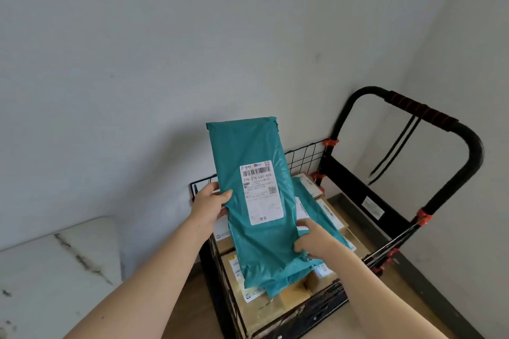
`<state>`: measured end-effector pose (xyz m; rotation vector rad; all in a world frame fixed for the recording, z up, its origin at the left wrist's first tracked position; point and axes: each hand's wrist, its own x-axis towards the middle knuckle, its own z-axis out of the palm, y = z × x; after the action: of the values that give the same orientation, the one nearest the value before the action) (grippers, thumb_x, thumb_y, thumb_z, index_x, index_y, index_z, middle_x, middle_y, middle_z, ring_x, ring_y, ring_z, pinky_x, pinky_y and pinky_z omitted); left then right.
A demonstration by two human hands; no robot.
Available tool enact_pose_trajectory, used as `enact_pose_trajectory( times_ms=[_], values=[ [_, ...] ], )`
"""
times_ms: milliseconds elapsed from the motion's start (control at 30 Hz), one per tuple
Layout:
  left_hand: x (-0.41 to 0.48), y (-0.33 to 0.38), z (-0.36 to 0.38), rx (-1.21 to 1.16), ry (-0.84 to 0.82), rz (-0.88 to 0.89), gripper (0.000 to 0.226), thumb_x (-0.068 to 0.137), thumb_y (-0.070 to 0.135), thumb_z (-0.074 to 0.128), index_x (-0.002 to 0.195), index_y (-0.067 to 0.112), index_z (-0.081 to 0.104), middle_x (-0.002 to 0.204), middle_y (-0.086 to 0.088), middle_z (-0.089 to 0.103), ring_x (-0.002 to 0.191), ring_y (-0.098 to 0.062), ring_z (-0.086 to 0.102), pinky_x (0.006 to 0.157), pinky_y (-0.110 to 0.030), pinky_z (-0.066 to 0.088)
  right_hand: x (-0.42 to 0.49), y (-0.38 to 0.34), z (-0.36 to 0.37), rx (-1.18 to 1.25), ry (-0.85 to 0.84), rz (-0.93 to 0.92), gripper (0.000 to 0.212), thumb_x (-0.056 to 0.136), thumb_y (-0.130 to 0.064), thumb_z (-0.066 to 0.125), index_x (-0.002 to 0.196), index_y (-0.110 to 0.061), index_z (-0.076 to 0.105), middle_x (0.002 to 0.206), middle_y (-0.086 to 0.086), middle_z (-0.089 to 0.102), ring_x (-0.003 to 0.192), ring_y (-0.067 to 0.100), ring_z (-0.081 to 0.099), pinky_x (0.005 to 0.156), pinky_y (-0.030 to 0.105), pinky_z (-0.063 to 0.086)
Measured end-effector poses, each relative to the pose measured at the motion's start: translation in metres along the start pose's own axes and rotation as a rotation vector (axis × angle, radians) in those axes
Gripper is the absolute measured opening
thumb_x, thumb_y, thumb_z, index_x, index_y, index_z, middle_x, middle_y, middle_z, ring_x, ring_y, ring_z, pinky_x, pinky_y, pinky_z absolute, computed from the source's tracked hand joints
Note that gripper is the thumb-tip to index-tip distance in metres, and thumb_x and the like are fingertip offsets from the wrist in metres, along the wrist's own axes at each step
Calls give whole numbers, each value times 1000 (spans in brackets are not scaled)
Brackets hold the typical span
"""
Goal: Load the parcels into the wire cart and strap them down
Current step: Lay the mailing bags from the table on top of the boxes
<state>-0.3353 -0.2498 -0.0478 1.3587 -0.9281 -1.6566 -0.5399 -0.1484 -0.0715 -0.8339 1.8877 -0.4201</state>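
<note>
Both forearms reaching out, I am gripping the teal mailer bag (256, 201) with left hand (210, 202) and right hand (314, 241), lowering it flat onto cartons in the wire cart (303, 157).

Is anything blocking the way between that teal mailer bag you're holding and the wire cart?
Nothing visible does. Both hands, left and right, hold the teal plastic mailer bag right above the black wire cart. Below it lie only loaded parcels: brown cardboard boxes and another teal bag, so it would land on them.
</note>
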Motion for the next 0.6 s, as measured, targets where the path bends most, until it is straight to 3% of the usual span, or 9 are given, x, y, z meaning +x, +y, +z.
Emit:
enact_pose_trajectory(
  times_ms=[67, 167, 300, 400, 467, 533, 600],
  values=[
    [19, 3, 10, 5, -2, -16, 21, 90, 0, 57, 107, 12, 57, 96, -5, 66, 86, -20, 63, 70, -28, 52, 17, -7, -15, -76, -27, 18, 59, 80, 2, 55, 131, -23, 41, 119, 13, 55, 91, 24, 57, 82, 37, 55],
    [47, 6, 21, 38, -8, -36, 20, 90, 0, 57, 106, 12, 58, 98, -6, 66, 88, -21, 63, 70, -28, 51, 44, -17, -27, -210, -66, 21, 58, 80, 0, 58, 134, -17, 45, 118, 9, 53, 86, 19, 53, 67, 26, 50],
    [78, -3, 28, 94, -5, -48, 17, 90, 0, 57, 99, 15, 58, 96, -6, 65, 88, -21, 62, 73, -29, 51, 73, -21, -30, -457, -63, 52, 38, 77, -2, 60, 115, -2, 58, 95, 7, 54, 80, 21, 51, 64, 25, 42],
    [91, -30, 29, 202, -3, -98, 18, 91, 2, 57, 101, 16, 56, 104, -7, 63, 98, -26, 61, 79, -35, 51, 88, -13, -31, -621, -32, 103, 17, 77, -1, 53, 93, -6, 55, 79, 4, 54, 75, 22, 52, 61, 25, 40],
    [94, -50, 29, 210, 26, -168, 20, 91, 3, 56, 109, 13, 55, 108, -8, 62, 100, -26, 60, 79, -35, 52, 96, -3, -34, -671, -15, 108, 25, 79, 0, 48, 101, -8, 59, 93, 5, 62, 84, 22, 58, 67, 27, 48],
    [98, -64, 29, 208, 54, -220, 22, 91, 3, 56, 111, 12, 54, 108, -8, 61, 99, -24, 59, 74, -32, 52, 102, 2, -36, -655, 4, 96, 45, 83, 2, 43, 122, -15, 56, 122, 7, 59, 97, 22, 60, 74, 26, 51],
    [105, -74, 28, 215, 58, -255, 23, 91, 3, 56, 113, 11, 55, 108, -8, 60, 97, -23, 58, 67, -27, 50, 110, 5, -37, -632, -11, 68, 54, 84, 3, 40, 132, -21, 49, 133, 8, 52, 95, 21, 60, 61, 23, 47]
  ],
)
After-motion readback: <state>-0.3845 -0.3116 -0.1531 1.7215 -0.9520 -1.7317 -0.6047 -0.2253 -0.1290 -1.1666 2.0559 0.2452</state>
